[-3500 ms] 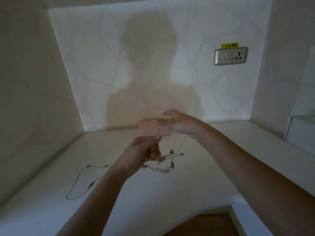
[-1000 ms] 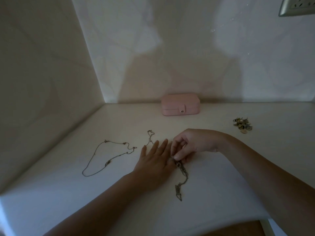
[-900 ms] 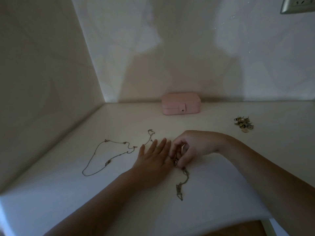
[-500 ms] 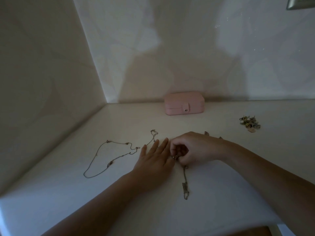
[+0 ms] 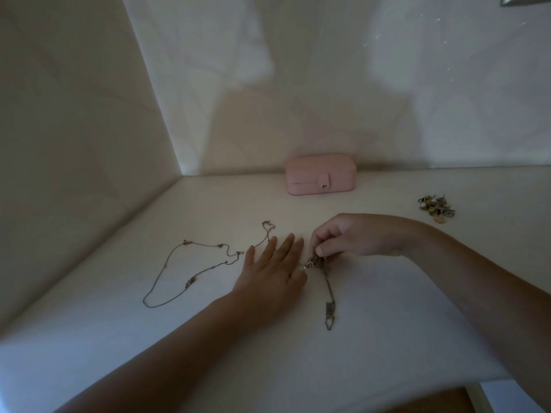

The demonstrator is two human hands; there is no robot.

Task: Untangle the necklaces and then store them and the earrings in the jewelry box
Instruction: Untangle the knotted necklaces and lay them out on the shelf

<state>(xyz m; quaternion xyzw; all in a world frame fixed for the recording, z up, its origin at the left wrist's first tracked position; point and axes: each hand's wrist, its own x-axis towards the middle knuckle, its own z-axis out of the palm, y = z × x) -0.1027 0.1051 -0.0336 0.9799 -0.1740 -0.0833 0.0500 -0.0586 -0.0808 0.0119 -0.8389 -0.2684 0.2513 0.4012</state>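
A thin chain necklace (image 5: pixel 190 275) lies looped on the white tabletop at the left, one strand running under my left hand (image 5: pixel 272 274). That hand lies flat with straight fingers, pressing the chains down. My right hand (image 5: pixel 347 236) pinches a knot of chain and small charms just right of the left fingertips. A thicker necklace (image 5: pixel 329 296) trails from that knot toward me. The closed pink jewelry box (image 5: pixel 320 173) stands against the back wall. A small heap of earrings (image 5: pixel 436 206) lies at the right.
The tabletop (image 5: pixel 417 293) sits in a corner, with a wall close on the left and another behind. Its front edge runs across the lower right, with brown floor below. A wall socket (image 5: pixel 539 0) shows at the top right.
The pink box, held in both hands earlier, now stands by the back wall. In the last second my right hand has lifted its pinch on the knot slightly; the left hand stays flat.
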